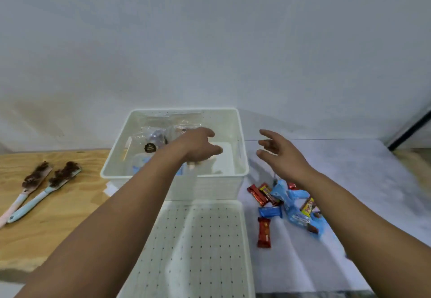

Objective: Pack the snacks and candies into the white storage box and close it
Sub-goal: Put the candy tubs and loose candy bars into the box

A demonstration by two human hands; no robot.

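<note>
**Candy pile sits under my right wrist, not my left**

Nearest me, at the bottom centre of the frame, the perforated white lid (198,246) lies flat on the tabletop (349,181), just in front of the white storage box (242,171), which stands open in the middle of the frame.

My left hand (198,146) reaches over the box's near rim, down into its interior. Its fingers curl loosely, and something pale shows just beneath them, but I cannot tell whether I am gripping it or have let it go. Clear-wrapped snacks (151,139) already lie in the box's upper-left part.

My right hand (279,153) hovers to the right of the box, outside its wall, fingers spread and holding nothing.

The loose candies (284,204) lie right of centre, beside the box's right front corner and the lid's right edge. From my right hand they are lower in the frame, back toward me, some partly hidden under that wrist. The red bars mostly run lengthwise up and down the frame; the blue packets are jumbled at angles.

I judge the right hand far nearer to the pile, so it should draw back and drop onto it. The left would have to cross the box and the lid.
</note>
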